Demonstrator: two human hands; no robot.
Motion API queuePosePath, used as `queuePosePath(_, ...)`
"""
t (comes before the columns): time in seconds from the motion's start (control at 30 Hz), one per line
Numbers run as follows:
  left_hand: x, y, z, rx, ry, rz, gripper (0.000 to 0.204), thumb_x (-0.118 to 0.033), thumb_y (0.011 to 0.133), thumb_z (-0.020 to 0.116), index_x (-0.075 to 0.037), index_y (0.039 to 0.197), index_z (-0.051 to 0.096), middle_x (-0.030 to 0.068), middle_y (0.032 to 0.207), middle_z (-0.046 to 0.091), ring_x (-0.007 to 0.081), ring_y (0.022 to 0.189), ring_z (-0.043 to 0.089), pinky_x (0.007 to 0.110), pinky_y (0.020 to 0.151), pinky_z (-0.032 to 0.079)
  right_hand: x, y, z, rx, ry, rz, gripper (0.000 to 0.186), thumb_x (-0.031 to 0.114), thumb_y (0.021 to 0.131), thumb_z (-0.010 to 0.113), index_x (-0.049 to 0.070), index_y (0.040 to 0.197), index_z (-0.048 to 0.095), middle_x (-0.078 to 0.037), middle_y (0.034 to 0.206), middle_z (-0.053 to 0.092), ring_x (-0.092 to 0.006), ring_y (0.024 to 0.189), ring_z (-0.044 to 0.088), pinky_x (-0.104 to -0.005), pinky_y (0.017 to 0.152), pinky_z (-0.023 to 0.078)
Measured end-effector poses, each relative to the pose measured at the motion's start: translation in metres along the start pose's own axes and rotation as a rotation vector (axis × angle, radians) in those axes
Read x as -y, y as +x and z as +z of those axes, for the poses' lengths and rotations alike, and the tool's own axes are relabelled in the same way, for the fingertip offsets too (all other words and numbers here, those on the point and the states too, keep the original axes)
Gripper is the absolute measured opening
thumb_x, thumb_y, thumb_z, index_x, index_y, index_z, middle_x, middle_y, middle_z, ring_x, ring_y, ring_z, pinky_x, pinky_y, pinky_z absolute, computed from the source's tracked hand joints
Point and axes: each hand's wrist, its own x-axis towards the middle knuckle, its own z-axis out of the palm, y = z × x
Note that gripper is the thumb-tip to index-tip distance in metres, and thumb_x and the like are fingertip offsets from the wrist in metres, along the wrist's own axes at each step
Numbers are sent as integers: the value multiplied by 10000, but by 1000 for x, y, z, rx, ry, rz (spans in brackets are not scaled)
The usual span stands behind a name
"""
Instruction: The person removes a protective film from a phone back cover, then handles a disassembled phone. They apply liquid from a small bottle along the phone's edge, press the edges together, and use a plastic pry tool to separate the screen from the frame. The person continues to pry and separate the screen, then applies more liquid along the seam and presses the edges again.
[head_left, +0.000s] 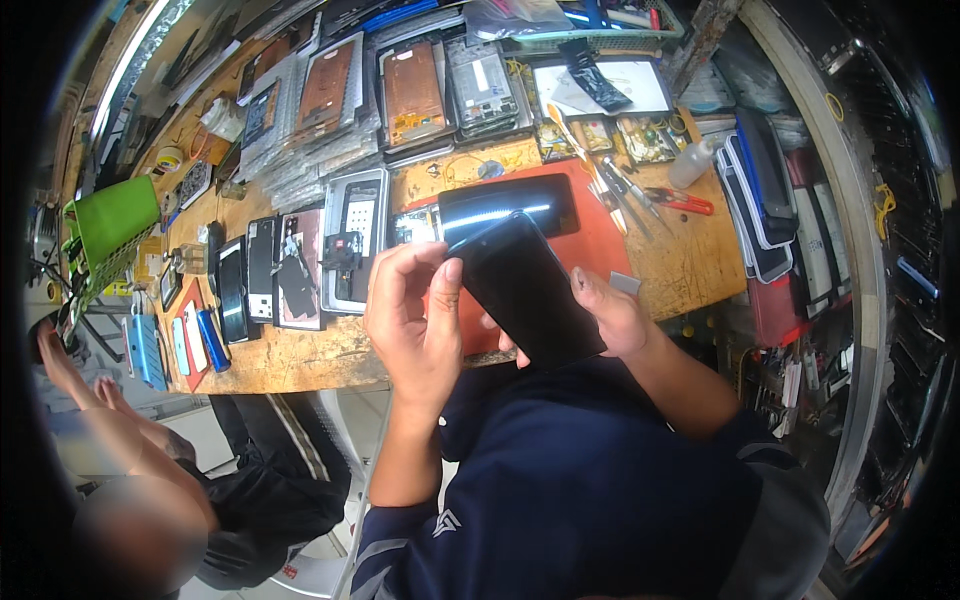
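Head view: flat black rectangular phone (530, 295), held partly over red-orange mat (601, 238).
Right hand (612, 312): fingers wrapped around phone's lower half.
Left hand (418, 310): fingers curled at phone's upper-left corner, grip unclear.
Pale-green plastic basket (600, 40): blue, red pieces (655, 18).

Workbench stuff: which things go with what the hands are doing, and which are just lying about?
Job in hand:
Black phone, held in the right hand, the left hand at its corner
Orange mat, probably

Seemingly just lying about:
Green basket
Red-handled pliers
Clear bottle
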Motion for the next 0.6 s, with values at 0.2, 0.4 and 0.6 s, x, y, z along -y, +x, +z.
queuePosePath(0.2, -9, -3, 4, 113, -274, -213, 422, -45, 1060, 697, 18, 1461, 581, -8, 1008, 598, 64, 892, 561, 232, 817, 483, -4, 3, 9, -182, -382, -111, 503, 400, 1181, 425, -38, 1201, 671, -131, 1089, 739, -252, 973, 739, -410, 843, 567)
queuePosePath(0.4, -20, 21, -10, 240, 385, 286, 403, 87, 905, 664, -41, 1273, 767, 118, 960, 705, 225, 818, 684, 318, 763, 533, 10, -24, 22, -339, -1227, -258, 218, 214, 1040, 714, -1, 1079, 707, -184, 950, 689, -394, 884, 698, -454, 789, 551)
queuePosePath(0.6, 0, 4, 22, 643, 717, 516, 574, 58, 733, 743, -121, 1278, 766, 86, 926, 628, 306, 869, 645, 436, 758, 509, 43, -67, -8, -748, -1724, -223, 139, 106, 932, 774, 37, 1033, 709, -135, 969, 660, -368, 932, 672, -464, 849, 540)
